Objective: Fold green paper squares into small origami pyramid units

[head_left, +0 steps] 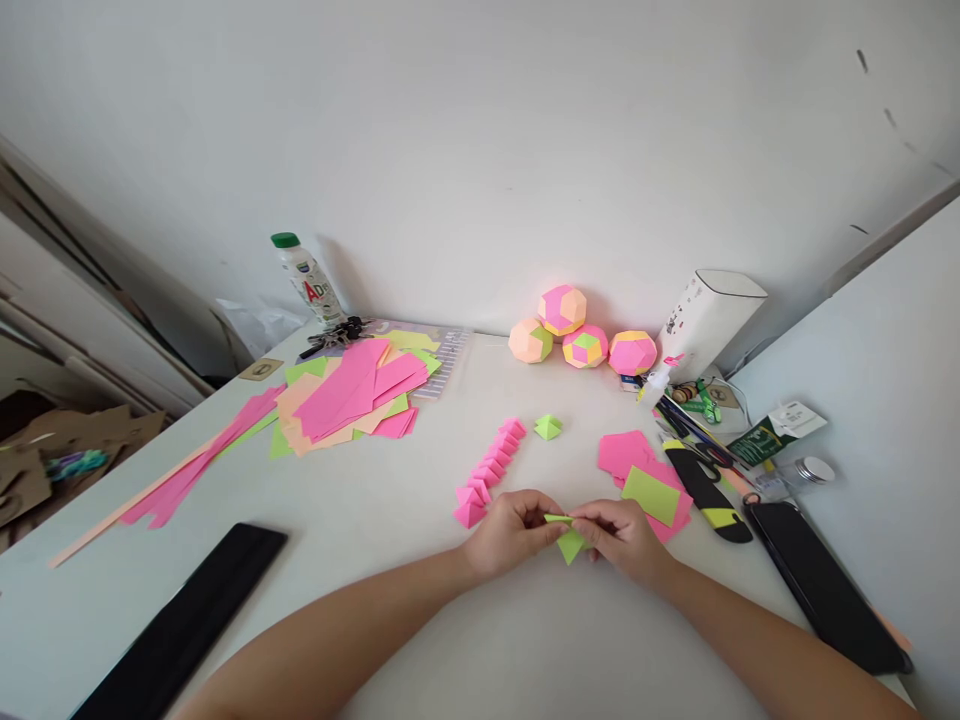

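Note:
Between my two hands is a small green piece of folded paper (pixel 571 546), its pointed corner hanging downward. My left hand (pixel 510 535) pinches its left side with thumb and fingers. On the other side, my right hand (pixel 626 538) grips the right edge, its fingertips partly hiding the paper. Just beyond my left hand runs a row of pink folded paper pieces (pixel 491 468). A finished-looking green folded piece (pixel 548 427) sits near the far end of that row. Beside my right hand lie a green paper sheet (pixel 651 496) and pink paper sheets (pixel 626 452).
Coloured paper sheets (pixel 352 390) and long strips (pixel 202 460) lie at left, near a bottle (pixel 311 280). Several paper balls (pixel 562 310) stand by the wall. A utility knife (pixel 705 490), glue bottle (pixel 656 382) and phone (pixel 825 580) are at right; a black flat object (pixel 187 620) lies front left.

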### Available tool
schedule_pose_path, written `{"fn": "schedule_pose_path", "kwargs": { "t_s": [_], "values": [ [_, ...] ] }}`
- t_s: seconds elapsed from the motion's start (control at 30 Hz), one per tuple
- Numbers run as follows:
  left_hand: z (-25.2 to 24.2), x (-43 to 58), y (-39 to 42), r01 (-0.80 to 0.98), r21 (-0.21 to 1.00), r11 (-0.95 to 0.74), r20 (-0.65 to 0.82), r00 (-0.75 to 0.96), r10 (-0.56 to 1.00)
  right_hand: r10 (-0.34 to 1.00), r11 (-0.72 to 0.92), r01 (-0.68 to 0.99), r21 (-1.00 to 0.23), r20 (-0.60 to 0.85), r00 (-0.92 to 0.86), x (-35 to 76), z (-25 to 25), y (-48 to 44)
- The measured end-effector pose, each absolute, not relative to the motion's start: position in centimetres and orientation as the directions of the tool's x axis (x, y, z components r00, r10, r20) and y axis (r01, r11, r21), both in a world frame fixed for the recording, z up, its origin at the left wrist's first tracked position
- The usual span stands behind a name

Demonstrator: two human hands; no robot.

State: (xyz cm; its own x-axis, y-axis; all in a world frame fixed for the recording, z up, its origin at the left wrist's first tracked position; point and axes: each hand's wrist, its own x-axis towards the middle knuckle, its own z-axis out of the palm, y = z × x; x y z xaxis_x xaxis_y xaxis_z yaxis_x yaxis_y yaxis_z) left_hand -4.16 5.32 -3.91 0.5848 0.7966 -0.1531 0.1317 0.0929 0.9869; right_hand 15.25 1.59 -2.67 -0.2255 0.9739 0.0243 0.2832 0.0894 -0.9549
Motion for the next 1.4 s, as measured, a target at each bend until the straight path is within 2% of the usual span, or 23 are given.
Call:
{"fn": "schedule_pose_path", "kwargs": {
  "t_s": [0.77, 1.03, 1.27, 1.4],
  "values": [
    [-2.8, -4.1, 5.2, 0.096, 0.991, 0.094, -0.133, 0.582, 0.803, 0.971, 0.072, 0.283, -0.956, 0.002, -0.239, 15.2, -2.4, 1.6],
    [-2.5, -4.0, 5.2, -0.001, 0.991, 0.137, -0.114, 0.55, 0.827, 0.972, 0.029, 0.253, -0.967, -0.031, -0.232, 15.3, -2.4, 1.6],
    [-2.2, -4.2, 5.4, -0.061, 0.971, 0.233, -0.17, 0.514, 0.841, 0.969, -0.003, 0.199, -0.98, -0.052, -0.242, 15.5, -2.6, 1.8],
    [-2.1, -4.3, 5.4, -0.118, 0.965, 0.232, -0.142, 0.506, 0.851, 0.97, -0.018, 0.183, -0.983, -0.062, -0.235, 15.5, -2.8, 2.0]
  ]
}}
